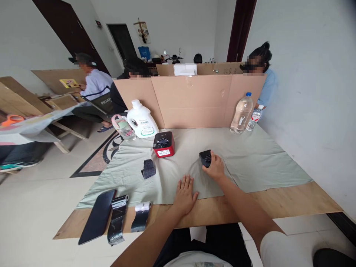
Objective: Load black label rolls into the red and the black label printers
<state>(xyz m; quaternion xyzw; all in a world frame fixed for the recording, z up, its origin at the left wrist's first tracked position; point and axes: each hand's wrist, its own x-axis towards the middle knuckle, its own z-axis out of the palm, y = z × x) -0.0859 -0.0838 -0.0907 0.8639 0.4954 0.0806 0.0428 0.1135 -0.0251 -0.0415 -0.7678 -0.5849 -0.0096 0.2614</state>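
Observation:
My right hand (216, 167) is closed around a small black box-shaped object (205, 158) on the grey-green cloth (244, 155); its exact kind I cannot make out. Flat on the cloth near the front edge lies my left hand (185, 194), fingers extended and holding nothing. Beyond it to the left stands a red and black box-shaped device (164, 144) with a white label, like a small printer. A loose curl of dark strip (148, 169) rests in front of that device. Two partly unrolled black rolls (118, 218) (140, 217) lie at the front left, beside a dark phone-like slab (97, 217).
A cardboard screen (191, 102) closes off the table's far side. Before it stand a white jug (142, 120), a pink-lidded bottle (124, 128), a large clear bottle (241, 113) and a smaller bottle (254, 118). Several people sit beyond. A wall (311, 92) is at the right.

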